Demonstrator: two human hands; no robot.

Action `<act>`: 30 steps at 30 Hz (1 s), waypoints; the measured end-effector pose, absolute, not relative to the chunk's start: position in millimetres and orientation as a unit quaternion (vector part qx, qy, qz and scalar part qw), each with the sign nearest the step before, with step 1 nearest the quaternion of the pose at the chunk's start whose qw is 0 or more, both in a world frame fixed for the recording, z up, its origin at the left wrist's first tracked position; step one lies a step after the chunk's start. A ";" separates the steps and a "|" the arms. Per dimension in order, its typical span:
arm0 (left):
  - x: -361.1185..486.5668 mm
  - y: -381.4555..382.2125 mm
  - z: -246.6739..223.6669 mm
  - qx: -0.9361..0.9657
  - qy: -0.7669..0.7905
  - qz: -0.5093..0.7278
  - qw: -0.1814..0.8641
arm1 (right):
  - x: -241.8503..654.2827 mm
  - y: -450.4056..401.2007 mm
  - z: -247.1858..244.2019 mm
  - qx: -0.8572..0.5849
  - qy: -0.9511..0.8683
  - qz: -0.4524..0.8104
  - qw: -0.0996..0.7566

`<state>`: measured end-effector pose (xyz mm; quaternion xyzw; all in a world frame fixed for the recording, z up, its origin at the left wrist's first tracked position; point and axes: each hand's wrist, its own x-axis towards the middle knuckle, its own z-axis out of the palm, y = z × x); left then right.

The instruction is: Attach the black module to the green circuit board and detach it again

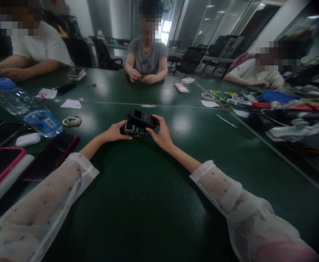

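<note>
Table point(137, 203): dark green, smooth, filling most of frame;
Right hand point(163, 136): right of centre; thumb and fingers pinching black casing point(142, 118) at right end;
Left hand point(113, 133): left of centre; thumb and fingers pinching circuit board point(138, 133) at left end;
Black casing: centre; hard, boxy; tilted over circuit board, long axis sloping down rightward;
Circuit board: flat, green; screen point(129, 126) at left.

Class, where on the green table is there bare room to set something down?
A wide patch of table lies bare between the left sleeve and right sleeve. Another runs from the right hand to the wrench. Crowded: the left, with bottle and phones, and the far right, under a mixed heap.
</note>
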<state>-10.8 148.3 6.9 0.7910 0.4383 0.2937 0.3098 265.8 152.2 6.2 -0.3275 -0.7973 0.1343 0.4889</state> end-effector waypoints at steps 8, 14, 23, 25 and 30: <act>-11.6 149.6 0.5 0.777 0.434 0.316 0.330 | 265.6 151.0 7.3 -0.301 -0.844 0.156 0.415; -9.7 145.0 11.7 0.784 0.456 0.284 0.312 | 265.1 155.5 4.9 -0.316 -0.860 0.213 0.339; -6.6 140.9 20.6 0.776 0.464 0.268 0.333 | 265.8 153.3 7.9 -0.309 -0.876 0.185 0.321; -6.9 141.3 22.2 0.771 0.463 0.265 0.348 | 266.5 151.6 9.0 -0.307 -0.880 0.168 0.320; -9.9 144.5 20.9 0.787 0.452 0.253 0.336 | 267.5 149.2 10.5 -0.296 -0.889 0.149 0.316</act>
